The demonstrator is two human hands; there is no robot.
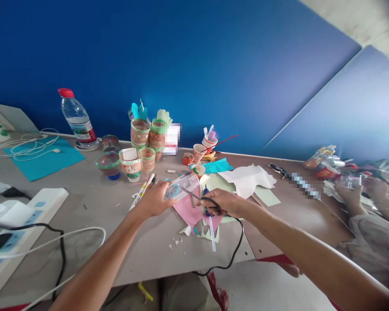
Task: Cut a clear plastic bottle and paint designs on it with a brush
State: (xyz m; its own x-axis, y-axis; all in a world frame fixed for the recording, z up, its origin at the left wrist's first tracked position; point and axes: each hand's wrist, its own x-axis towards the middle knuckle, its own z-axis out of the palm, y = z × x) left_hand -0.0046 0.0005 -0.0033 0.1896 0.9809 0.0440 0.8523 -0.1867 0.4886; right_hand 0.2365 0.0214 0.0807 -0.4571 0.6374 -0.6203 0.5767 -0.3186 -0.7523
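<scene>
Head: two hands (154,199), one scissors (191,193).

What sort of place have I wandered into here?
It looks like a craft workspace, perhaps in a classroom or shared studio. The decorated containers, the torn white paper and the scissors held by a clear plastic piece suggest it.

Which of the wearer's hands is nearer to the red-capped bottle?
Left. The left hand, holding clear plastic, is right of and nearer the camera than the red-capped bottle; the right hand, holding scissors, is farther right.
</scene>
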